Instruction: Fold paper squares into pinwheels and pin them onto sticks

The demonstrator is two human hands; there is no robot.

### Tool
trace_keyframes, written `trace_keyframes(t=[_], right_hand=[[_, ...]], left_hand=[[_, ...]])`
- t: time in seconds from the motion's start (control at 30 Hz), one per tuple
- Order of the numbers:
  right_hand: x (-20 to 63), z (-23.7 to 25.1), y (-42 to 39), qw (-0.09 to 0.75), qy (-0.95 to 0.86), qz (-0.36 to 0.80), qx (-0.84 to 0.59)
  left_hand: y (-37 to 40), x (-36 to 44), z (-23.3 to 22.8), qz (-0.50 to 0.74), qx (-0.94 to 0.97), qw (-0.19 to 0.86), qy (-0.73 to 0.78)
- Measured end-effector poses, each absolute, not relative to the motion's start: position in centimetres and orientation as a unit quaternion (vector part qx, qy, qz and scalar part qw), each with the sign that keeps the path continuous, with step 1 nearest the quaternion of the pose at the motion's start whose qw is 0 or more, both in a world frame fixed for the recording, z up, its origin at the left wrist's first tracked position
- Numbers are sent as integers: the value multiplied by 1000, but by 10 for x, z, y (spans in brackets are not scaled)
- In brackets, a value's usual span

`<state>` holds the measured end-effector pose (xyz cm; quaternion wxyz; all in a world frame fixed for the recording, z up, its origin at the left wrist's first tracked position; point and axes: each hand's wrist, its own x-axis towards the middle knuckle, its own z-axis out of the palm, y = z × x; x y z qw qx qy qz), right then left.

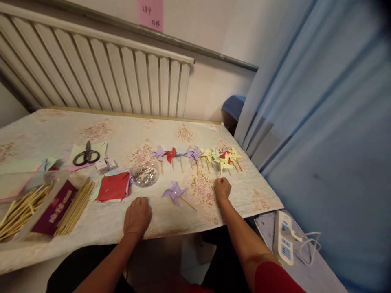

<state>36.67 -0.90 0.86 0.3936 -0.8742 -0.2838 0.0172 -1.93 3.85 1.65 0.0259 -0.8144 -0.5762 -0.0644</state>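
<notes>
Spreading over the counter, a pale cloth shows pink and brown flowers. Behind it a cream radiator stands along the white wall, where a pink paper with handwritten figures is fixed above a pipe. On the right side a blue curtain hangs in long folds, and a white power strip lies on a lower surface. Pinwheels of lilac, red, light blue and yellow paper lie in a crowded row, some overlapping, their thin sticks pointing toward the person. One lilac pinwheel lies apart, nearer to the front edge; its blades are folded around a small shiny centre, and its stick slants to the lower right. The right hand, with curled fingers, is at the stick end of a yellow pinwheel; I cannot tell whether it grips this stick. The left hand rests curled near the red paper and the clear bowl; its inside is hidden.
</notes>
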Motion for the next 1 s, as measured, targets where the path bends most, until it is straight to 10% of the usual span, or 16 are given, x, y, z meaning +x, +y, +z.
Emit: trace_keyframes(t=[1.0], right_hand=[[410, -15, -40, 554, -117, -20, -824]], left_hand=[[46, -21, 12, -59, -821, 41, -566]])
